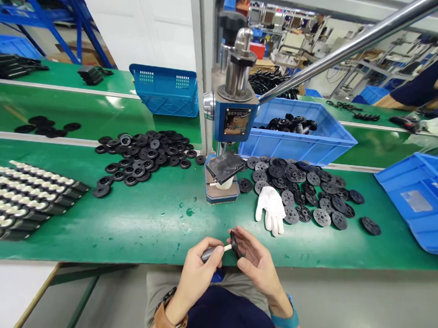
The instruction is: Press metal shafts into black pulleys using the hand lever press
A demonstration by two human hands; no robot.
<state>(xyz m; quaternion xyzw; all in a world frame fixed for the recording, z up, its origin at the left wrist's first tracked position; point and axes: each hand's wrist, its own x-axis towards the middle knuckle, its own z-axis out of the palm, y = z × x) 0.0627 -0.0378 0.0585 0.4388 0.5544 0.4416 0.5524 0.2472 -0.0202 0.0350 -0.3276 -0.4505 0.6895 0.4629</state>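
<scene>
A: Entry one, location?

B: One black round plastic disc (235,243), nearly edge-on, raised over the near edge of the green tabletop (161,240). Lies at the inner side of the right hand (259,264), fingers along its upper part, thumb near its lower end.

A: Entry two?

B: One slim rod with a dark grey body and pale cream tip (228,247). Body pinched between thumb and index finger of the left hand (200,265); tip points right, at the disc's left face. Firm contact: cannot tell.

A: Hand poses?

B: Left: fingers curled closed on the rod, back of the hand up; brown leather strap (170,323) at the wrist. Right: palm turned left, fingers half bent, loosely cupped about the disc; whether they clamp it, cannot tell. Teal wristband (286,316).

A: Surroundings?

B: Far, centre: blue and grey metal press (233,107). To its right: white fabric glove (271,207), beside a spread of flat black discs (296,175). To its left: heap of small black rings (150,153). Far left: rows of cream-and-black strips (25,198).
</scene>
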